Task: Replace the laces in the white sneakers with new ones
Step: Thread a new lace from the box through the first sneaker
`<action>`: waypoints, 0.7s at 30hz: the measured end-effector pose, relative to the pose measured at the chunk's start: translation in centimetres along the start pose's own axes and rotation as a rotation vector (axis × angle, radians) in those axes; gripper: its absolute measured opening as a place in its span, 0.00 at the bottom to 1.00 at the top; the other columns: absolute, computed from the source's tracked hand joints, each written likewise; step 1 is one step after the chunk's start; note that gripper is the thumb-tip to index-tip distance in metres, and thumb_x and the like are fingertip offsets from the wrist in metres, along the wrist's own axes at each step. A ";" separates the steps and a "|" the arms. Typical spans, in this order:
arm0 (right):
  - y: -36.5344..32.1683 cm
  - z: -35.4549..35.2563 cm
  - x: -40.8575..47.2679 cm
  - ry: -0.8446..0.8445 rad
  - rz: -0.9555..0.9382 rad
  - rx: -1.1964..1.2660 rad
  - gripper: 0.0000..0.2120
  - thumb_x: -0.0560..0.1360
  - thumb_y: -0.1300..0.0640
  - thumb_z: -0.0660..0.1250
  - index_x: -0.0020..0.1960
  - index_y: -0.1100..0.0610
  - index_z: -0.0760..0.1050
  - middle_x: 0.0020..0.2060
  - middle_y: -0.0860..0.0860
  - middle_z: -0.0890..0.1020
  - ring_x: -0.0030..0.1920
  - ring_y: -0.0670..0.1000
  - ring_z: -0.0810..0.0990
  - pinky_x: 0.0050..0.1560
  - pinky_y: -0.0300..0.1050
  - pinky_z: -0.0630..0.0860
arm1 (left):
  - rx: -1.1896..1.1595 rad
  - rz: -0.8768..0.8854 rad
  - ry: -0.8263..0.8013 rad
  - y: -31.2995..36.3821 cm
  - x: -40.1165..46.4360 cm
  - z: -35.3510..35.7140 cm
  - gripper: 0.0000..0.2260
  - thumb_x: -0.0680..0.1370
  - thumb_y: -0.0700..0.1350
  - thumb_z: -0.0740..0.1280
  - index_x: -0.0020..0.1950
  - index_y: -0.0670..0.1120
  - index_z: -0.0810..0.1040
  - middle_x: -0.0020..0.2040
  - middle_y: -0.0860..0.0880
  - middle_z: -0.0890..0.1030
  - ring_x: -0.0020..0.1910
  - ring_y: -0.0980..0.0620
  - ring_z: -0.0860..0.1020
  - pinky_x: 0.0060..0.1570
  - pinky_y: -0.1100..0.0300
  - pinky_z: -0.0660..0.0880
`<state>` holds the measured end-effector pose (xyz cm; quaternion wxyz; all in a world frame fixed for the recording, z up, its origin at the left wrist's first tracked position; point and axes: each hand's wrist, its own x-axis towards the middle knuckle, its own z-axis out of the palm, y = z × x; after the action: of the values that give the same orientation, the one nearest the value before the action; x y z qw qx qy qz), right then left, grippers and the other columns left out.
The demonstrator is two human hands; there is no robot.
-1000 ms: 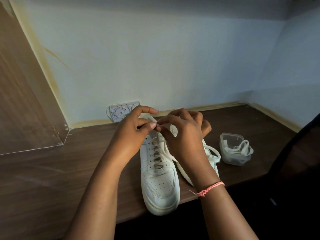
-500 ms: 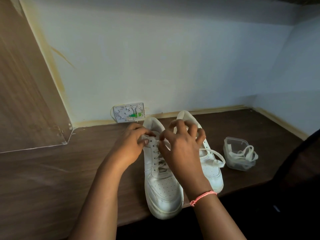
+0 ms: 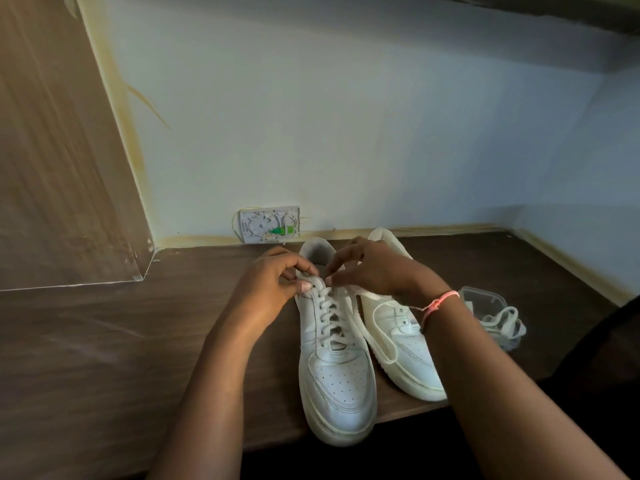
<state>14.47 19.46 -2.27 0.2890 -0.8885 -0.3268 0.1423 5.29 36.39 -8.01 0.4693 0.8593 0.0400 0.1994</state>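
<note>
Two white sneakers stand side by side on the dark wooden table (image 3: pixel 104 358), toes toward me. The left sneaker (image 3: pixel 337 379) is laced with a white lace (image 3: pixel 329 315) up to its top eyelets. My left hand (image 3: pixel 273 285) pinches the lace at the shoe's top left. My right hand (image 3: pixel 374 268) pinches the lace at the top right, fingers curled. The right sneaker (image 3: pixel 401 344) leans beside it, partly hidden under my right wrist. A clear plastic container (image 3: pixel 485 299) at the right holds loose white laces (image 3: pixel 504 323).
A white wall box (image 3: pixel 270 223) with a green part sits at the wall behind the shoes. A wooden panel (image 3: pixel 52 150) rises at the left. The table's front edge runs just below the shoes' toes. A dark shape (image 3: pixel 606 358) fills the lower right.
Both hands have come down from above the shoe to its top eyelets. The view has shifted, so the shoes and container sit lower and to the right.
</note>
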 end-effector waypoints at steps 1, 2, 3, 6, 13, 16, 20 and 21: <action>0.3 -0.2 0.4 -0.060 0.005 0.080 0.01 0.72 0.51 0.73 0.43 0.46 0.83 0.50 0.49 0.81 0.56 0.51 0.76 0.60 0.49 0.72 | -0.028 0.003 0.000 -0.2 0.0 0.0 0.12 0.71 0.36 0.75 0.45 0.54 0.83 0.49 0.54 0.78 0.46 0.54 0.79 0.50 0.59 0.77; 0.5 -0.5 0.7 -0.112 0.010 0.148 0.02 0.73 0.53 0.73 0.45 0.49 0.84 0.49 0.53 0.83 0.53 0.52 0.78 0.57 0.47 0.73 | -0.052 0.007 -0.004 -0.4 0.1 -0.1 0.12 0.71 0.36 0.75 0.45 0.53 0.84 0.49 0.54 0.78 0.46 0.54 0.79 0.50 0.59 0.78; 0.7 -0.5 1.1 -0.143 0.027 0.201 0.03 0.73 0.55 0.72 0.47 0.52 0.83 0.50 0.57 0.83 0.50 0.53 0.78 0.56 0.47 0.72 | -0.071 0.012 -0.008 -0.5 0.1 -0.1 0.11 0.71 0.36 0.75 0.46 0.52 0.84 0.49 0.53 0.78 0.46 0.54 0.80 0.51 0.58 0.78; 1.3 -0.1 2.0 -0.169 0.099 0.265 0.07 0.71 0.52 0.74 0.48 0.52 0.84 0.51 0.57 0.84 0.54 0.55 0.79 0.63 0.50 0.70 | -0.104 0.017 -0.011 -0.9 0.2 -0.1 0.11 0.71 0.35 0.75 0.47 0.50 0.85 0.50 0.52 0.78 0.45 0.54 0.80 0.50 0.57 0.79; 0.6 -0.3 2.7 -0.270 0.156 0.084 0.10 0.74 0.50 0.71 0.54 0.49 0.82 0.58 0.49 0.82 0.62 0.52 0.76 0.70 0.56 0.66 | -0.180 0.015 0.000 -1.4 0.2 0.3 0.13 0.71 0.33 0.74 0.45 0.52 0.84 0.50 0.50 0.78 0.46 0.49 0.80 0.50 0.53 0.80; 0.1 -0.3 2.4 -0.259 0.165 0.172 0.05 0.75 0.58 0.70 0.49 0.50 0.82 0.54 0.52 0.82 0.58 0.54 0.76 0.63 0.49 0.70 | -0.256 0.004 0.003 -1.5 0.0 0.4 0.13 0.71 0.31 0.73 0.46 0.50 0.84 0.52 0.46 0.78 0.46 0.48 0.81 0.46 0.59 0.80; -0.6 0.7 2.5 -0.096 0.087 0.099 0.09 0.70 0.61 0.70 0.40 0.46 0.83 0.49 0.50 0.81 0.58 0.55 0.74 0.61 0.54 0.73 | -0.304 -0.008 0.003 -1.8 -0.1 0.4 0.12 0.72 0.31 0.72 0.47 0.48 0.84 0.53 0.46 0.78 0.47 0.51 0.81 0.45 0.61 0.79; -0.7 1.0 2.6 -0.073 0.066 0.038 0.09 0.69 0.59 0.70 0.38 0.45 0.83 0.48 0.48 0.80 0.59 0.56 0.71 0.62 0.57 0.72 | -0.301 -0.009 0.001 -1.9 -0.1 0.5 0.12 0.72 0.31 0.72 0.47 0.48 0.84 0.53 0.46 0.78 0.48 0.52 0.81 0.46 0.60 0.80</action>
<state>15.60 22.03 -2.77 0.2889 -0.8874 -0.3048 0.1901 5.63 37.03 -9.82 0.5938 0.7789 0.0139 0.2015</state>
